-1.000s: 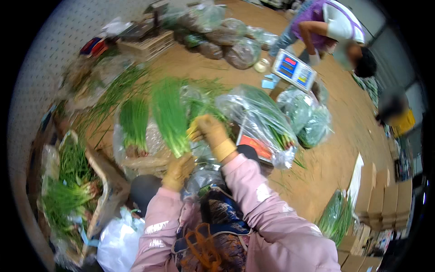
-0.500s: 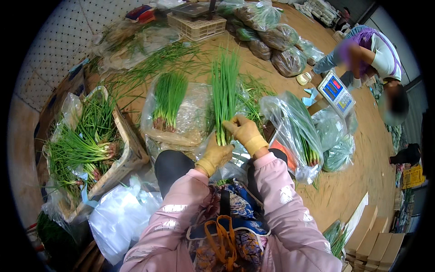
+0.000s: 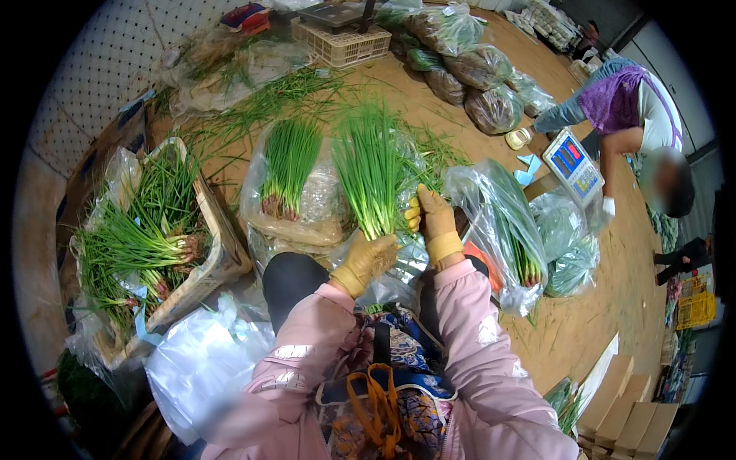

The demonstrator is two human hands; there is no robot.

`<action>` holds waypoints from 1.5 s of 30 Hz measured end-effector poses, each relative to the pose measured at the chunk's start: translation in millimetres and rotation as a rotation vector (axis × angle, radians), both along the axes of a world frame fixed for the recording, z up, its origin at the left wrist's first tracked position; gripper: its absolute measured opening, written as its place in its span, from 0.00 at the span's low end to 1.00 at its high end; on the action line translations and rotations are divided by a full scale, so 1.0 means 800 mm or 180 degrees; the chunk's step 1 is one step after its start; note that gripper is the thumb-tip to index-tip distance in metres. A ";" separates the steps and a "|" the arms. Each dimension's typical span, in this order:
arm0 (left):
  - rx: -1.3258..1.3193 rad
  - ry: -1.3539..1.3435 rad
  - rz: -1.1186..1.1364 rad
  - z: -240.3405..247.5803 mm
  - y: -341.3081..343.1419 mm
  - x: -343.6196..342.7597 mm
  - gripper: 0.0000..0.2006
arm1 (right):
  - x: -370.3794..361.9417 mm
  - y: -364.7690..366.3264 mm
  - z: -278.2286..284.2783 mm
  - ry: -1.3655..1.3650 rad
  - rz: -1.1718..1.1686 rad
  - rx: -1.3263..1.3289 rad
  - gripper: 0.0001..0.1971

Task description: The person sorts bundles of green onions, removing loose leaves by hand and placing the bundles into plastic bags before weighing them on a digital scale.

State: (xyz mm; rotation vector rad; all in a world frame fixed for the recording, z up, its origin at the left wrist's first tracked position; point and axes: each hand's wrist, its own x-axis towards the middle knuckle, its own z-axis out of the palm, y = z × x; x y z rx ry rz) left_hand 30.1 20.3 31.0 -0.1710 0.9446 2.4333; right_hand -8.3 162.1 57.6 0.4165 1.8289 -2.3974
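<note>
My left hand [image 3: 365, 261], in a yellowish glove, is closed around the root ends of a bunch of green onions [image 3: 369, 172]. Their green tops fan out away from me. Just right of the bunch, apart from it, my gloved right hand [image 3: 434, 218] is raised with its fingers curled in; whatever they may hold is hidden. Another bunch of green onions [image 3: 290, 165] with reddish roots lies on clear plastic [image 3: 316, 195] left of the held one. Beyond my left knee, a lined crate [image 3: 222, 238] holds many loose green onions [image 3: 146, 238].
Right of my hands lies a clear bag of green onions [image 3: 506, 222], beside a digital scale [image 3: 573, 165]. White plastic bags [image 3: 207, 368] sit at my left. Filled bags [image 3: 460, 61] are piled farther off, near a pale crate [image 3: 341, 44]. A co-worker [image 3: 629, 100] bends at the right.
My right hand has left the bunch and moved right, its fingers now curled. The bunch in my left hand has tilted left and its tops have spread. The co-worker's arm has lowered beside the scale.
</note>
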 end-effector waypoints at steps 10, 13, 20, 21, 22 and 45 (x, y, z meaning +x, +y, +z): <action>-0.1015 0.1036 0.0677 -0.052 0.013 -0.019 0.36 | 0.010 -0.005 -0.069 -0.0602 0.0479 -0.0539 0.20; -0.1735 0.0896 0.0839 -0.062 0.005 -0.032 0.18 | 0.015 0.020 -0.090 -0.1031 0.0677 -0.1596 0.14; -0.0395 0.0178 0.0617 -0.039 0.012 -0.014 0.10 | 0.020 0.042 -0.103 -0.0817 0.0307 -0.2064 0.17; -0.0734 0.0435 0.0635 -0.045 0.009 -0.014 0.11 | 0.020 0.033 -0.095 -0.0782 0.0259 -0.2021 0.17; -0.1074 0.0689 0.0653 -0.053 0.006 -0.015 0.11 | 0.020 0.024 -0.088 -0.0746 0.0208 -0.1975 0.18; -0.2057 0.1299 -0.0541 0.005 0.011 -0.010 0.20 | 0.013 0.031 -0.066 -0.0962 0.0591 -0.0246 0.12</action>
